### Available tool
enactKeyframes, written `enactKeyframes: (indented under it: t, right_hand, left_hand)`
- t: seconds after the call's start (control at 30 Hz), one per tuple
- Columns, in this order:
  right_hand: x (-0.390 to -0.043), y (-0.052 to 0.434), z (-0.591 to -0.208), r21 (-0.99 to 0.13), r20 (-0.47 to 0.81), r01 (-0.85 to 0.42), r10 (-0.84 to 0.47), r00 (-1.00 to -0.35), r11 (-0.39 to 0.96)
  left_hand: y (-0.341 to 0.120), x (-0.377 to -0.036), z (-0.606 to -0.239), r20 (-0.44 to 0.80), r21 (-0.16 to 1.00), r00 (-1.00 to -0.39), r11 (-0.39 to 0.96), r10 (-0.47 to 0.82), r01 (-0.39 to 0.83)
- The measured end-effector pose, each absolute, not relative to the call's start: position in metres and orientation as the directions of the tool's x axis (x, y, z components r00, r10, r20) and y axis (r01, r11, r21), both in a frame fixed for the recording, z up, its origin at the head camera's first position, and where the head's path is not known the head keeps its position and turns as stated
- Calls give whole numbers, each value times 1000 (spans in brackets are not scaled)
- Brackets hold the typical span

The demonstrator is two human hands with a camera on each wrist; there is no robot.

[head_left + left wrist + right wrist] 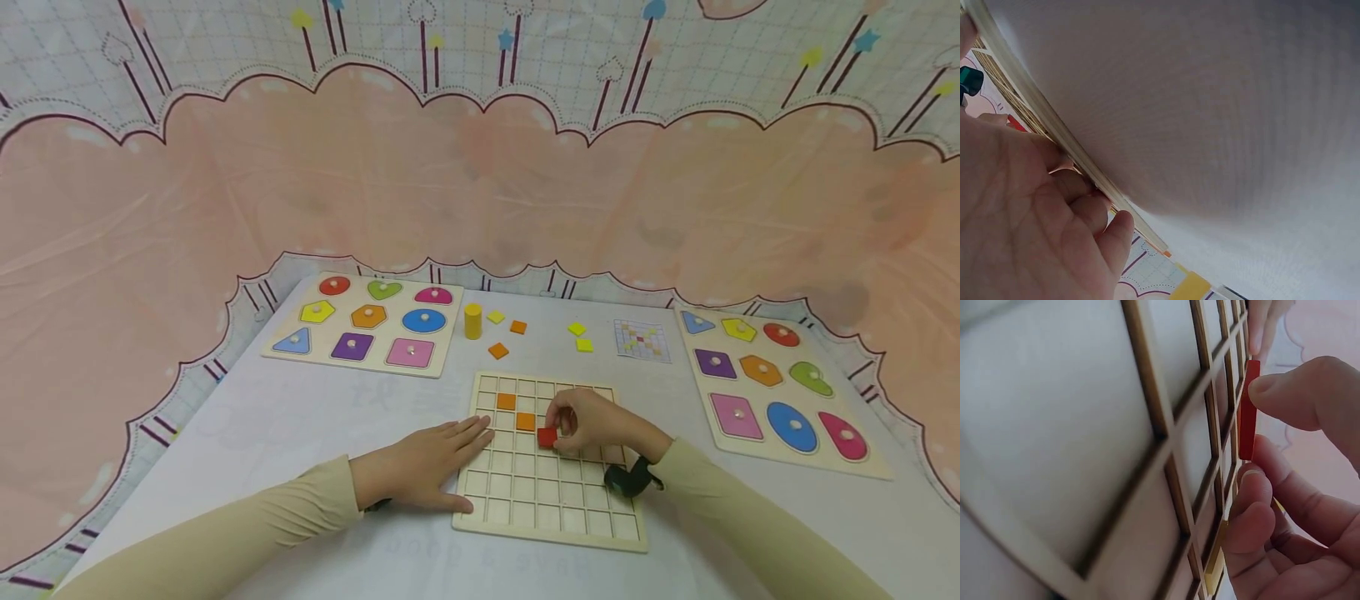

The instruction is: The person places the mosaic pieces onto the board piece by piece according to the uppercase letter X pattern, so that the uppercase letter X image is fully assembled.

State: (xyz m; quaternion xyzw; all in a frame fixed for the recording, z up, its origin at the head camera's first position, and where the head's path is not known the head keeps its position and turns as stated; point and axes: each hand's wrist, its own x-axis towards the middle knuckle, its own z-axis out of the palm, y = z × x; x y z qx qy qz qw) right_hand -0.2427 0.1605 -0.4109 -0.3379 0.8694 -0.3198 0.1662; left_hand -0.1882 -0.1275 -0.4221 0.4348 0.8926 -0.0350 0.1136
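From the head view, the wooden grid board (551,483) sits at the centre of the white table (300,417), and it is the reference for everything here. The right hand (596,423) hovers over the board's middle rows, thumb and fingers pinched on a red square tile (547,436), which sits at a cell just below and right of two orange tiles (506,402) already seated in the board on a diagonal. The left hand (423,462) lies flat with fingers straight, palm on the table and fingertips pressing the board's left edge. Beyond the board's far edge stand a yellow cylinder (472,320), loose orange squares (498,351) and loose yellow squares (577,329), and a small pattern card (642,340). Far left of the board lies a shape puzzle tray (360,329), every recess filled with a knobbed coloured piece; far right lies a second shape tray (780,383), likewise full. Over to the left wrist view: the palm fills the lower left, fingers (1119,228) extended against the board's pale rim (1054,125), with a sliver of red showing past it. And the right wrist view, close in: the thumb (1297,394) and forefinger clamp the red tile (1249,409) edge-on, standing just off the board's lattice (1172,444), whose nearby cells show bare wood.
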Motion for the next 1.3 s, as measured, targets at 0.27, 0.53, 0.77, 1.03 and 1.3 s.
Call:
enactKeyframes:
  t: [0.27,0.53,0.77,1.03,1.3]
  right_hand:
    - [-238,158,-414,-645,-139,-435,-657,-741,628]
    - [-235,160,-413,-651,-129,-438,-659,-741,620]
    - [-238,165,-411,-682,-68,-466,-683,-728,564]
    - [-238,159,-412,-685,-101,-436,-668,-737,584]
    - [-242,169,-407,-701,-71,-444,-674,-735,558]
  left_hand:
    - [-127,-187,-420,-243,39,-601,627,761,778]
    - [-127,-187,-419,-241,37,-602,627,761,778]
    - [-127,-186,-418,-242,39,-600,626,762,779]
    - [-127,-186,-417,-241,41,-600,626,763,779]
    - [-127,-186,-418,-228,33,-593,615,772,788]
